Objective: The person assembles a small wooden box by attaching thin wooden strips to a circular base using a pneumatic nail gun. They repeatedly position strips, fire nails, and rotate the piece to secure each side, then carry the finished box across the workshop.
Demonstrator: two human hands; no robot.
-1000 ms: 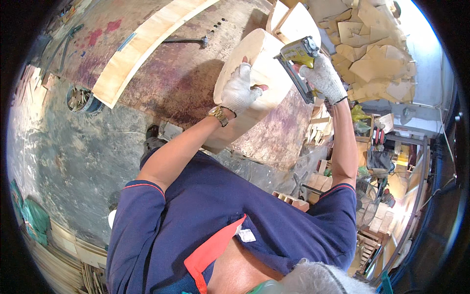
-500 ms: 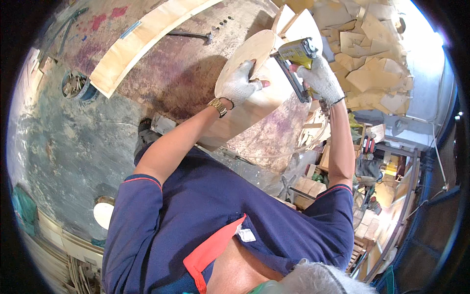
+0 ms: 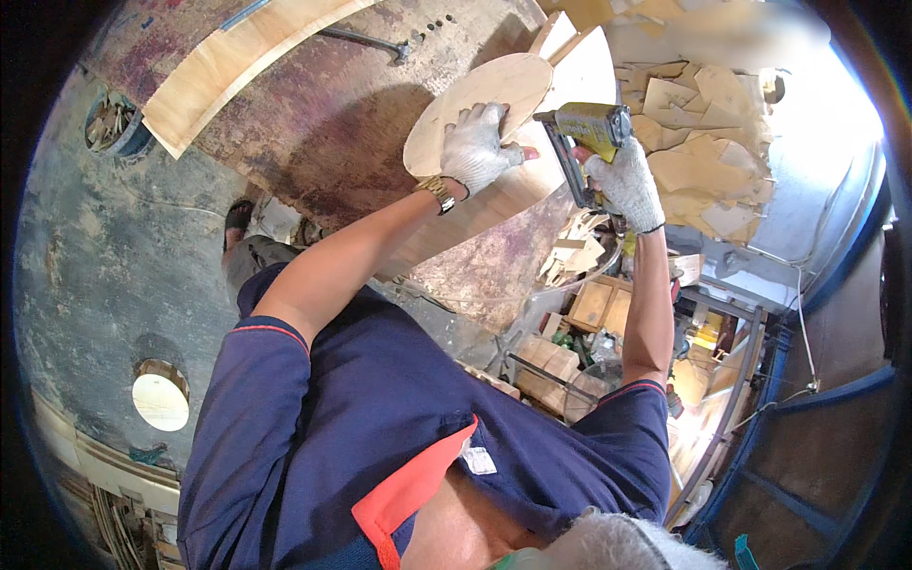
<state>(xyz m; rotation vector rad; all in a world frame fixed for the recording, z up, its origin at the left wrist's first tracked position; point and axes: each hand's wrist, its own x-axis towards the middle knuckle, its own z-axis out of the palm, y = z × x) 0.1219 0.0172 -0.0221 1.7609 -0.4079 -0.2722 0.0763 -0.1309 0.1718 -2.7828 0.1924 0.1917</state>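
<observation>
A rounded plywood panel (image 3: 437, 128) lies on the stained worktable, up against a pale wooden piece (image 3: 513, 199) with a curved side. Across the panel's face my gloved left hand (image 3: 480, 147) rests with spread fingers; its bare thumb tip points right, toward the pale piece. My gloved right hand (image 3: 627, 180) is wrapped round the handle of a yellow and black nail gun (image 3: 591, 123). The gun's long magazine slants down over the right side of the wooden piece. Whether the gun's nose touches the wood I cannot tell. Beyond stand a light board (image 3: 586, 66) and a narrow block (image 3: 553, 36).
A hammer (image 3: 366, 40) and a long curved plywood strip (image 3: 209, 81) lie on the worktable (image 3: 304, 142). Thin wood offcuts (image 3: 708, 123) are heaped at the right. A hose (image 3: 608, 271) runs below my right hand. A scrap bucket (image 3: 119, 128) stands at left.
The view has shifted. My left fingers, bent near the panel's edge before, now spread farther over its face. The nail gun stays in my right hand, beside the wooden piece.
</observation>
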